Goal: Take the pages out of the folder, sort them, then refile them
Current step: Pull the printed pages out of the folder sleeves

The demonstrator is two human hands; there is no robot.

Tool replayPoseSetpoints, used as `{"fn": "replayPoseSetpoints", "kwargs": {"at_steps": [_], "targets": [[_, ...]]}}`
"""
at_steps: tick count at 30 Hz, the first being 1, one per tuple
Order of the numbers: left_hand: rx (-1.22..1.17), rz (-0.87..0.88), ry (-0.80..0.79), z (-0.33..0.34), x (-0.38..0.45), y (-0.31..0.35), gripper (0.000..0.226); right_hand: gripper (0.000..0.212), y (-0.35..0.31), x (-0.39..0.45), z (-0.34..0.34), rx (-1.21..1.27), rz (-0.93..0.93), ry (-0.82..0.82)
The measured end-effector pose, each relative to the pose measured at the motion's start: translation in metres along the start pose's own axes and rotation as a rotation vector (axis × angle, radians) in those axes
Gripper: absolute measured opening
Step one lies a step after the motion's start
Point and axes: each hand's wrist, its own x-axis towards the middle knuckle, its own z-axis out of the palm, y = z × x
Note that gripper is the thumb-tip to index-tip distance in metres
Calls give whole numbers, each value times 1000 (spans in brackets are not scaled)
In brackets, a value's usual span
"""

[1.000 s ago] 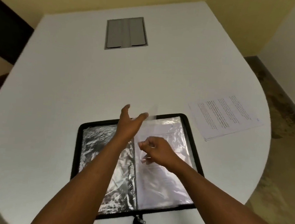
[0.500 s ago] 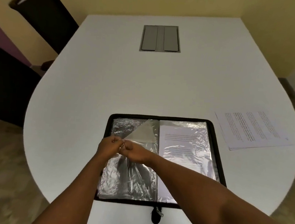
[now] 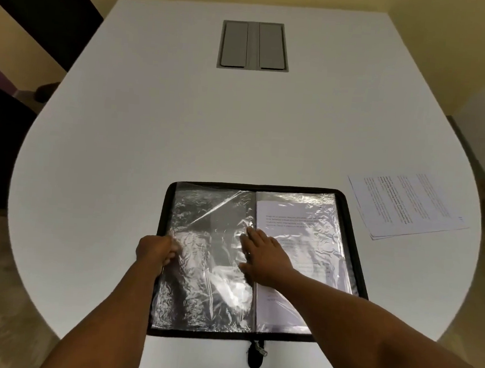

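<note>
While the folder [image 3: 261, 261] lies open at the table's [image 3: 182, 126] near edge, we see left hand [image 3: 155, 249] fingers pinching a sleeve [image 3: 209, 256] | right hand [image 3: 265, 252] flat, fingers together, on its spine | pages [image 3: 405, 205] near right edge.

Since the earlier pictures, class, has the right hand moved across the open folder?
Yes. The right hand now lies flat at the folder's centre spine, having shifted rightward from the left sleeve, where it earlier met the left hand.
</note>
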Motion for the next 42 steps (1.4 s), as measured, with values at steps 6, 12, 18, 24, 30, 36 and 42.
{"fn": "replayPoseSetpoints", "kwargs": {"at_steps": [6,12,18,24,30,36,42], "targets": [[390,129,200,12,-2,-5,33,76,8,1,12,-66,-36,18],[588,585,491,42,-18,6,37,70,18,5,12,3,-37,121],[562,973,117,122,-39,50,18,64,69,9,-11,126,224,326],[676,1165,-128,195,-43,69,35,67,144,8,-32,126,426,327],[888,1335,-50,229,-35,70,41,72,180,12,-37,79,415,262],[931,1435,50,233,-34,73,48,55,184,13,-34,-103,246,566],[977,1412,-16,238,-27,90,40,34,182,25,-42,-166,131,605]]}}
